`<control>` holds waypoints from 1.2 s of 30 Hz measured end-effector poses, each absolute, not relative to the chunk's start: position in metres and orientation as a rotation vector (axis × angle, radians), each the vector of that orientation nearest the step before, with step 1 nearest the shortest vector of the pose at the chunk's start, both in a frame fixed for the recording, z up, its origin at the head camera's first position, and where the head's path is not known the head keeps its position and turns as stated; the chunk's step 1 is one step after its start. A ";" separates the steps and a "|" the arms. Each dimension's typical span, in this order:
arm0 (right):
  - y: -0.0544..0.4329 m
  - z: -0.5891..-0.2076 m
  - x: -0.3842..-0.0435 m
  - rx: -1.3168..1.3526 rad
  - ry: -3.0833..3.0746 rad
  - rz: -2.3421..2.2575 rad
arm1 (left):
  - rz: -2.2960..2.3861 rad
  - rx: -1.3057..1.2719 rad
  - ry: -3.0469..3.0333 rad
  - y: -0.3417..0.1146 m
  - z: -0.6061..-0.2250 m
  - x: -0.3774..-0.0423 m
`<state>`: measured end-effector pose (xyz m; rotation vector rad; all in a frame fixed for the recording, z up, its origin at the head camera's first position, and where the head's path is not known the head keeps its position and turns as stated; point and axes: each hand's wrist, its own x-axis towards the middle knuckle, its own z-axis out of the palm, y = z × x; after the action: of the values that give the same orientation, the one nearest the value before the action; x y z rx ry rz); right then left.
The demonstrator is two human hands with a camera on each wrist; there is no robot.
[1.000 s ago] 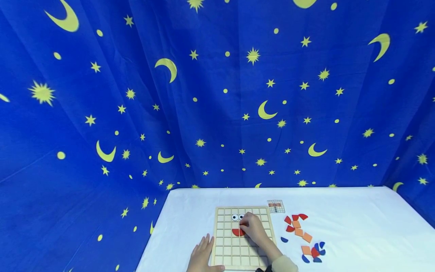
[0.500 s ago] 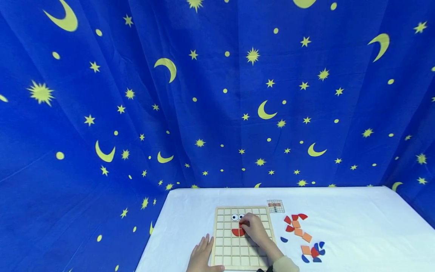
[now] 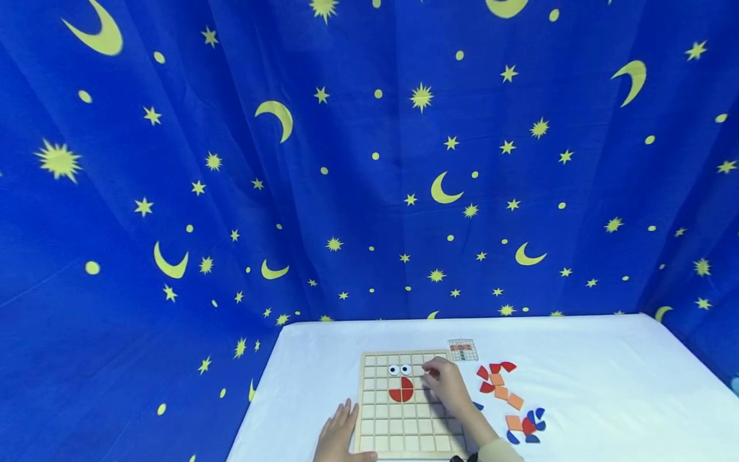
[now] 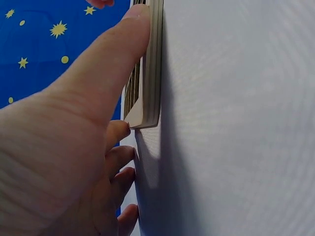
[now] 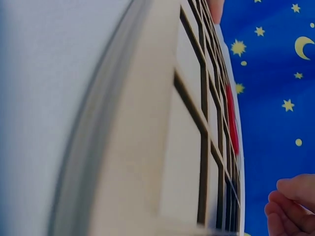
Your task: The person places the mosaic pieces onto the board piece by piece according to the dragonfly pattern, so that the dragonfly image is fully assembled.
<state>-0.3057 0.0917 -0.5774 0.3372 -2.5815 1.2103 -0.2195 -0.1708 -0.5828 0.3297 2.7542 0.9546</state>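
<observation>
A wooden grid board lies on the table. Two round eye pieces sit side by side in its upper cells. Below them, red quarter-circle pieces fill three neighbouring cells. My right hand hovers over the board's right part, fingers loosely curled and thumb near the index finger. Nothing shows between these fingertips in the right wrist view. My left hand rests at the board's near left corner, fingers spread along its side. In the left wrist view, the thumb lies on the wooden frame.
Right of the board lie loose red quarter pieces, orange squares and blue pieces. A printed pattern card lies by the board's far right corner. A blue curtain with stars and moons stands behind the white table.
My right hand has let go of a red quarter-circle piece above the lower two and drawn back to the right. The left hand keeps its place; the head view has shifted slightly.
</observation>
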 end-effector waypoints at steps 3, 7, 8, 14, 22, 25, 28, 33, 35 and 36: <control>0.099 -0.577 -0.305 0.312 -2.545 1.232 | 0.951 0.334 2.753 -0.171 -0.583 -0.220; 0.108 -0.578 -0.304 0.297 -2.503 1.215 | 0.913 0.343 2.789 -0.171 -0.585 -0.220; 0.111 -0.578 -0.303 0.292 -2.495 1.215 | 0.902 0.346 2.799 -0.171 -0.586 -0.220; 0.124 -0.578 -0.299 0.228 -2.504 1.250 | 0.920 0.323 2.771 -0.172 -0.587 -0.222; 0.147 -0.573 -0.284 0.127 -2.539 1.203 | 0.925 0.306 2.724 -0.174 -0.589 -0.226; 0.156 -0.574 -0.279 0.069 -2.575 1.181 | 0.928 0.301 2.709 -0.176 -0.589 -0.227; 0.165 -0.575 -0.274 0.046 -2.573 1.144 | 0.938 0.302 2.699 -0.178 -0.589 -0.228; 0.178 -0.577 -0.264 0.031 -2.556 1.082 | 0.950 0.314 2.688 -0.177 -0.589 -0.228; 0.182 -0.577 -0.260 0.017 -2.557 1.067 | 0.958 0.319 2.684 -0.177 -0.589 -0.227; 0.184 -0.577 -0.258 0.013 -2.562 1.063 | 0.958 0.320 2.684 -0.177 -0.589 -0.227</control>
<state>-0.2579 0.1845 -0.5766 0.0134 -2.5621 1.0632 -0.2266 -0.1767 -0.5893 0.3204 2.6839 0.9585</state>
